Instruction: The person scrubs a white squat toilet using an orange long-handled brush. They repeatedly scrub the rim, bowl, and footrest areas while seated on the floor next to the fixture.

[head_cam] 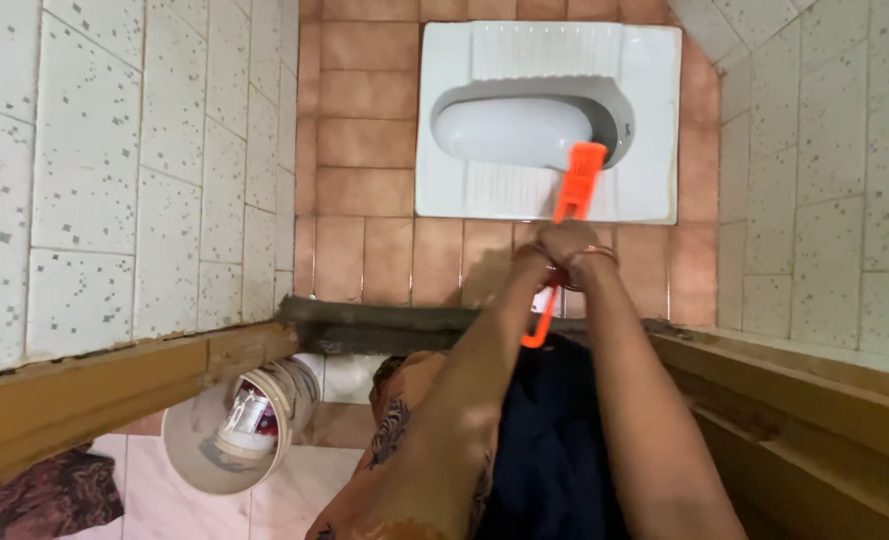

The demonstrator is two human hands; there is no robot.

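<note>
At the bottom left, on pale floor tiles, a white bucket [226, 430] stands with a small container inside it; a dark patterned cloth [39, 495] lies just beside it at the frame edge. Both forearms extend forward over a dark garment and cross the wooden door frame [114, 385] and the grey threshold [384, 325]. Left hand [542, 252] and right hand [584, 250] touch each other, both closed in one grip around the handle of an orange brush [574, 190] (fingers overlap; which hand sits on top cannot be told). The brush head rests on the near rim of the white squat toilet [464, 190], set in reddish floor tiles [359, 140]. Speckled white wall tiles [84, 150] flank both sides.
</note>
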